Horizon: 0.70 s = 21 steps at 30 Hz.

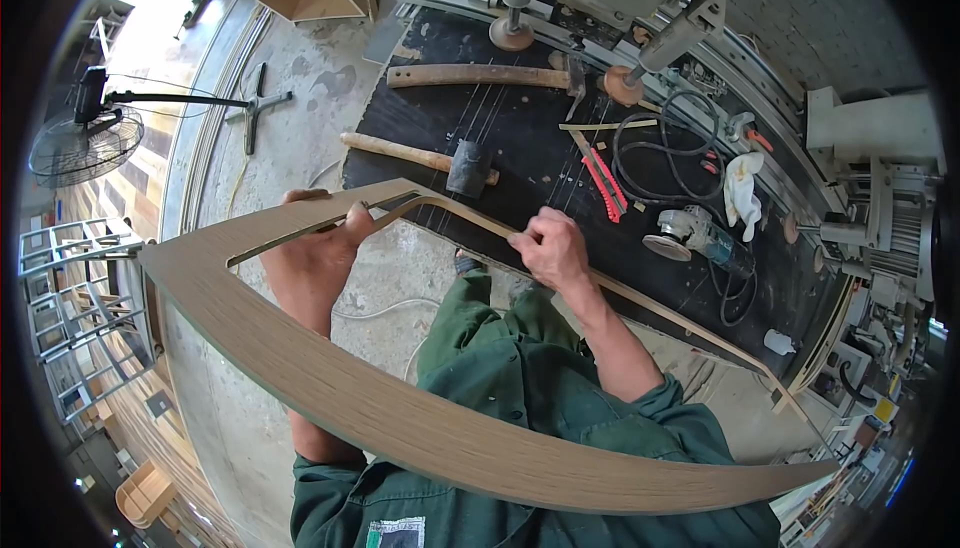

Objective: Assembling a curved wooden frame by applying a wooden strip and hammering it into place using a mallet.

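Note:
A large wood-grain panel (pixel 400 388) with a wide cut-out and a tapering right end lies across the front of my body. My left hand (pixel 318 258) is wrapped round its short far arm, the thumb inside the cut-out and the fingertips over the outer edge. A thin wood-coloured strip (pixel 660 301) bends near that arm's tip and runs down to the right. My right hand (pixel 555 251) pinches this strip between thumb and curled fingers, over the workbench's near edge. Whether the strip is fixed to the panel at its ends, I cannot tell.
On the black workbench (pixel 420 38) lie a mallet (pixel 468 168), a hammer (pixel 480 75), a red cutter knife (pixel 604 186), an angle grinder (pixel 700 238) with its cable and a white cloth (pixel 743 188). Clamp machinery (pixel 640 58) lines the far side. A fan (pixel 87 143) stands left.

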Each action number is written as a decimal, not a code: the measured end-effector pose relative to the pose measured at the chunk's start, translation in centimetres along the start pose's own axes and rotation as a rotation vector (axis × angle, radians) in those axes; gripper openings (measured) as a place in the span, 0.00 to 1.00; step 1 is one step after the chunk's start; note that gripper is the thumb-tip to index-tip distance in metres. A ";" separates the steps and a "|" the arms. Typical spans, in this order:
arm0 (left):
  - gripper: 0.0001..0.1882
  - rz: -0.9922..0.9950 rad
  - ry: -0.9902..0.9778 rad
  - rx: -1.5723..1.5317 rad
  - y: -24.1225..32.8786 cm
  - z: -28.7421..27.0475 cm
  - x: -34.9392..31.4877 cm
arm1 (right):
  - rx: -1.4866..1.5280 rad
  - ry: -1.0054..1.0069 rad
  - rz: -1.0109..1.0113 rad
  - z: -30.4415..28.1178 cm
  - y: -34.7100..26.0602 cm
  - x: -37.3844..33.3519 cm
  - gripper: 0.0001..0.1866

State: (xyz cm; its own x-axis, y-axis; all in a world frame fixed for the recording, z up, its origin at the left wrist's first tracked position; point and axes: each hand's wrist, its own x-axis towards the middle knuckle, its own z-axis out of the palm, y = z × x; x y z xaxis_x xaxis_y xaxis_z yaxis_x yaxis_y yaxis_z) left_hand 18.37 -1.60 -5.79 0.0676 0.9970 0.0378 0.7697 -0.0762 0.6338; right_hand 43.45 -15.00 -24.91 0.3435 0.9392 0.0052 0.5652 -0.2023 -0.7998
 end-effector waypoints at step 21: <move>0.22 -0.015 -0.073 -0.240 1.5 2.2 -6.6 | 0.087 -0.137 0.130 3.8 -2.0 -0.8 0.16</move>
State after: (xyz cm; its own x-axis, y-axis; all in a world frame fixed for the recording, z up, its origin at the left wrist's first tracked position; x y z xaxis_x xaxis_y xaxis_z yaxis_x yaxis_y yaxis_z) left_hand 20.42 -8.35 -6.77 0.1101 0.9936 -0.0235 0.5987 -0.0475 0.7995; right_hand 39.24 -14.28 -25.60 0.3007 0.9369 -0.1783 0.4541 -0.3050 -0.8371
